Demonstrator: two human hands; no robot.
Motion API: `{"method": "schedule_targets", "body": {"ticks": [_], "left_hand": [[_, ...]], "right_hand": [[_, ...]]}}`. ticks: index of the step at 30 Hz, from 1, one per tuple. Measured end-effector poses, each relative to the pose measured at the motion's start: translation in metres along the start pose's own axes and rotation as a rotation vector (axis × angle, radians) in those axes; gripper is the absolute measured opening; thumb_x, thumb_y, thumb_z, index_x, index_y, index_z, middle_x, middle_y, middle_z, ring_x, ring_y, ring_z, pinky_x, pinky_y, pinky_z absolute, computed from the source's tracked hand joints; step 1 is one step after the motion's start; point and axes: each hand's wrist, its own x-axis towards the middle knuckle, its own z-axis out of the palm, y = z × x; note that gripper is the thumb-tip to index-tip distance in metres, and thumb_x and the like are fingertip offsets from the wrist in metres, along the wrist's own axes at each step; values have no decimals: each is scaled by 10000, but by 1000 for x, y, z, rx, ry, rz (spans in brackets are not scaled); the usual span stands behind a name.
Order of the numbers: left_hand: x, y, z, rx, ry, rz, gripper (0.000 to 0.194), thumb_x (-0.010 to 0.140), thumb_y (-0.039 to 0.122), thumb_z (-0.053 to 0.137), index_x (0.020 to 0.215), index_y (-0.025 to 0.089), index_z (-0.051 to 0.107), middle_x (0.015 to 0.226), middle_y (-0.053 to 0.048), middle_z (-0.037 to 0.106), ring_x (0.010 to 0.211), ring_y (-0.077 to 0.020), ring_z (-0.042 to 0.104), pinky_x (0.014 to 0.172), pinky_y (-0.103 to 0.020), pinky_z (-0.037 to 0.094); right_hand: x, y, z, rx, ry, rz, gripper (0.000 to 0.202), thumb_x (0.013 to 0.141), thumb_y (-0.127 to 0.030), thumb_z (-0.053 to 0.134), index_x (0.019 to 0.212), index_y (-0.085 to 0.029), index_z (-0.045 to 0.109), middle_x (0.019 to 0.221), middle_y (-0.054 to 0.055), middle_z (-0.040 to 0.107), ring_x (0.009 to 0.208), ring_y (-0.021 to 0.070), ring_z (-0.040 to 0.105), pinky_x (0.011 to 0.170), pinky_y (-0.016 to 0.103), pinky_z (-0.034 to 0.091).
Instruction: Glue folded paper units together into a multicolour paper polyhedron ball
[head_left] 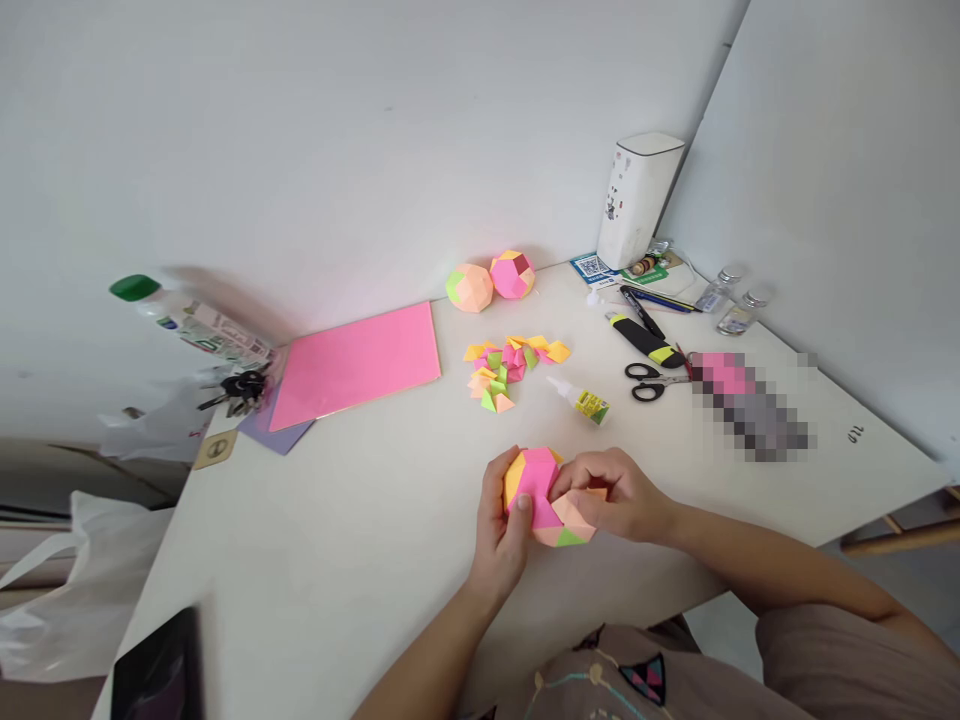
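Close to the table's front edge, I hold a partly built folded-paper ball [537,488] of pink, orange, peach and green faces. My left hand [501,520] wraps around its left side, thumb pressed on a pink face. At the right side my right hand [619,495] pinches a peach paper piece [573,512] of the ball; some fingertips are hidden by it. Beyond the hands lies a small glue bottle [585,400] with a white nozzle. A loose pile of folded paper pieces [510,368] sits behind that. Two finished-looking paper balls [469,287] rest against the wall.
Pink paper sheets [360,362] lie at the left near keys [244,385] and a green-capped bottle [199,320]. To the right are scissors [651,382], a utility knife [645,340], pens, glass vials [742,312] and a white box-like device [641,200]. A dark tablet [157,668] is at front left.
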Motion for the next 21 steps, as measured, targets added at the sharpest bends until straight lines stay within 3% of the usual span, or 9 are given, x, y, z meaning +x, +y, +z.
{"method": "schedule_targets", "body": {"ticks": [12,17,21], "left_hand": [[9,6,-8,17,-6,-176,479,875,539,428,1185,189,531,1059,-92,619,886,-209,586,768,-338,473],[10,10,-9,32,-35,-238,517,872,567,408,1165,167,555,934,-79,648,779,-191,592,700,-318,473],[11,12,-8,58,-6,-239,522,861,581,422,1143,168,572,968,-84,658,811,-200,606,702,-315,477]], "right_hand": [[3,-8,-5,-87,-50,153,134,768,-211,574,654,-144,596,622,2,580,556,94,473,515,212,367],[2,-8,-5,-100,-58,140,142,779,-208,573,661,-146,623,616,-2,573,563,97,467,519,216,365],[2,-10,-5,-131,-67,99,189,803,-231,562,676,-148,674,586,1,581,547,104,463,505,227,361]]}}
